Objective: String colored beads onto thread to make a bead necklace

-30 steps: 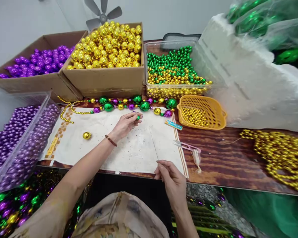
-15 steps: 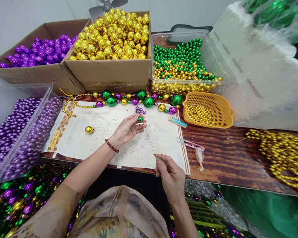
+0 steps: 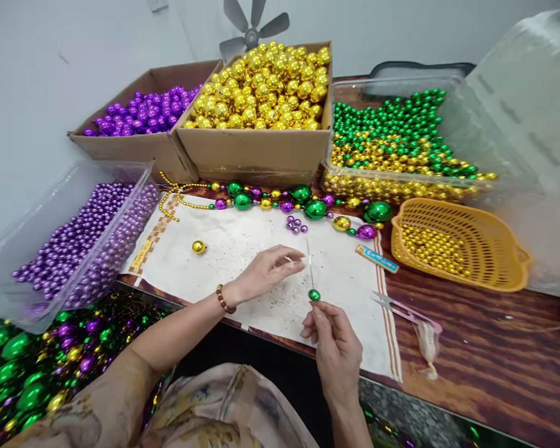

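Observation:
My right hand (image 3: 333, 339) pinches the lower end of a thin needle (image 3: 310, 267), which points up and away from me. A shiny green bead (image 3: 314, 295) is threaded on it, just above the fingertips. Left of the needle hovers my left hand (image 3: 273, 269), its fingers stretched out and nothing in them. Beyond the hands, several small purple beads (image 3: 297, 225) lie on the white cloth (image 3: 177, 274). A single gold bead (image 3: 198, 247) rests farther left. Along the cloth's far edge runs a strand of large green, purple and gold beads (image 3: 315, 210).
Cardboard boxes hold purple beads (image 3: 144, 112) and gold beads (image 3: 266, 87). Clear tubs stand left (image 3: 144, 180) and back right (image 3: 401, 177). An orange basket (image 3: 494, 274), a blue-labelled packet (image 3: 377, 258) and pink-handled thread snips (image 3: 408, 312) lie to the right.
The green bead has gone from the needle's far tip down to my right fingertips. My left hand has let go of it and opened. The view has swung left.

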Demonstrator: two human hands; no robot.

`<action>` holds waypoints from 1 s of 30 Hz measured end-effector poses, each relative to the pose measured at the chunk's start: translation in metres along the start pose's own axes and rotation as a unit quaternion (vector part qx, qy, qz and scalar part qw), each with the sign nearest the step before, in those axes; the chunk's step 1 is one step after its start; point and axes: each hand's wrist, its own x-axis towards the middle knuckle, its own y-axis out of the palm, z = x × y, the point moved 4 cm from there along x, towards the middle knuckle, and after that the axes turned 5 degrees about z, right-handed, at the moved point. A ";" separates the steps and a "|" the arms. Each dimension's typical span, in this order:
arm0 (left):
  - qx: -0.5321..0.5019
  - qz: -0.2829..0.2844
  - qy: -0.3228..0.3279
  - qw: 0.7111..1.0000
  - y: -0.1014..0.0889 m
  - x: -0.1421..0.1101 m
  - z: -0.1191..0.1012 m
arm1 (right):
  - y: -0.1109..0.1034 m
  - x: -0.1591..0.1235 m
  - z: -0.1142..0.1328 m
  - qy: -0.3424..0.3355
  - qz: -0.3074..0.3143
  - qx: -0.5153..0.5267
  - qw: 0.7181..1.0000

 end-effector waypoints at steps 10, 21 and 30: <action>0.494 -0.233 -0.134 0.827 -0.162 -0.096 0.040 | -0.007 -0.001 -0.011 0.035 -0.026 0.041 0.998; 0.452 -0.161 0.076 0.874 -0.102 0.015 0.022 | -0.009 -0.004 -0.021 0.042 -0.045 0.096 0.993; 0.552 -0.050 0.104 0.826 -0.058 0.063 0.038 | -0.014 -0.008 -0.029 0.073 -0.078 0.074 0.992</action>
